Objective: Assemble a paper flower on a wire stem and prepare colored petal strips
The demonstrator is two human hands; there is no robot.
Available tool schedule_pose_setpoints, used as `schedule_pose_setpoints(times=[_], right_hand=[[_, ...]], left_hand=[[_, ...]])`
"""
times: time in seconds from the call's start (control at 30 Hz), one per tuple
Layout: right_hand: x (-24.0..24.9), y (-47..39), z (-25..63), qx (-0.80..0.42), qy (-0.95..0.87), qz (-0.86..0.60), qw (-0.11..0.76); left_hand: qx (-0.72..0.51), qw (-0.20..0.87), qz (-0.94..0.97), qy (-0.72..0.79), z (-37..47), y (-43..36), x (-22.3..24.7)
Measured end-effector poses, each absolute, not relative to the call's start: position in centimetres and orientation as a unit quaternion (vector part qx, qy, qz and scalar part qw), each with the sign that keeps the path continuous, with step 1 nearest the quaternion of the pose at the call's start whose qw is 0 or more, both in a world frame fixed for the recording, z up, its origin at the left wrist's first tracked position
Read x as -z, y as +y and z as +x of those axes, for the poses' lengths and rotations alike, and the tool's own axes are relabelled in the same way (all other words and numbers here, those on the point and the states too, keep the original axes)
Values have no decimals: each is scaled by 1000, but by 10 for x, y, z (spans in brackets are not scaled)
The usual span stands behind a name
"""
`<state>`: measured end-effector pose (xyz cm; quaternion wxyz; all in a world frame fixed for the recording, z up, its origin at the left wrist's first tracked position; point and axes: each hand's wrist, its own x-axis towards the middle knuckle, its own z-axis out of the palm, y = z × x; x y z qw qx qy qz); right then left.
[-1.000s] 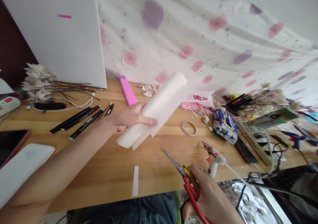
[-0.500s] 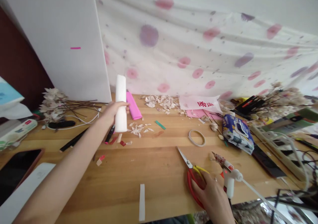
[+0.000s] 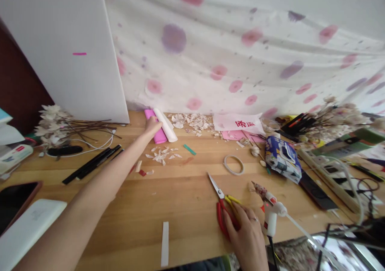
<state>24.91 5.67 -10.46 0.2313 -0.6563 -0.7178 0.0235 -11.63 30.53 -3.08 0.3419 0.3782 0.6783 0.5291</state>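
Note:
At the back of the table, my left hand (image 3: 152, 125) rests over a pink paper roll (image 3: 160, 136) and touches the left edge of a white paper roll (image 3: 167, 127) lying beside it. Its fingers are partly hidden, so their grip is unclear. Near the front, my right hand (image 3: 248, 235) is closed around the red and yellow handles of a pair of scissors (image 3: 221, 193), whose blades point away to the left. A white strip (image 3: 165, 243) lies by the front edge.
A white glue gun (image 3: 270, 217) stands right of my right hand. Behind it are a tape roll (image 3: 234, 165) and a blue packet (image 3: 282, 156). Petal scraps (image 3: 162, 155), black sticks (image 3: 92, 164) and a white device (image 3: 36, 225) lie on the left side.
My left hand has moved away from me and down, taking the white roll from upright in the air to lying beside the pink one. My right hand stays at the scissors.

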Motion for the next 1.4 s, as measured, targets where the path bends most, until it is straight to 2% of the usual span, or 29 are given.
schedule_pose_setpoints(times=[0.13, 0.23, 0.37, 0.57, 0.8, 0.93, 1.07, 1.23, 1.33, 1.4], right_hand=[[83, 38, 213, -103, -796, -526, 282], [70, 26, 175, -192, -870, -389, 233], [73, 23, 144, -192, -916, -296, 192], [96, 32, 132, -145, -882, -398, 205], [101, 40, 122, -162, -831, -498, 188], [105, 44, 122, -160, -825, -501, 209], [109, 48, 125, -132, -821, -506, 231], [96, 58, 167, -140, -822, -482, 269], [88, 64, 207, -91, -741, -561, 359], [87, 65, 231, -40, -706, -617, 347]], left_hand=[[-487, 328, 420, 692, -126, 277, 27], [-484, 322, 447, 680, -131, 248, 19], [-481, 317, 473, 667, -130, 204, 13], [-416, 346, 542, 643, -99, 124, 23], [-277, 397, 586, 650, -63, 49, 48], [-207, 412, 611, 644, -56, 36, 55], [-171, 376, 621, 666, -48, 36, 59], [-134, 354, 633, 675, -39, 39, 56], [-118, 359, 636, 673, -38, 40, 50], [-116, 362, 636, 671, -38, 41, 47]])
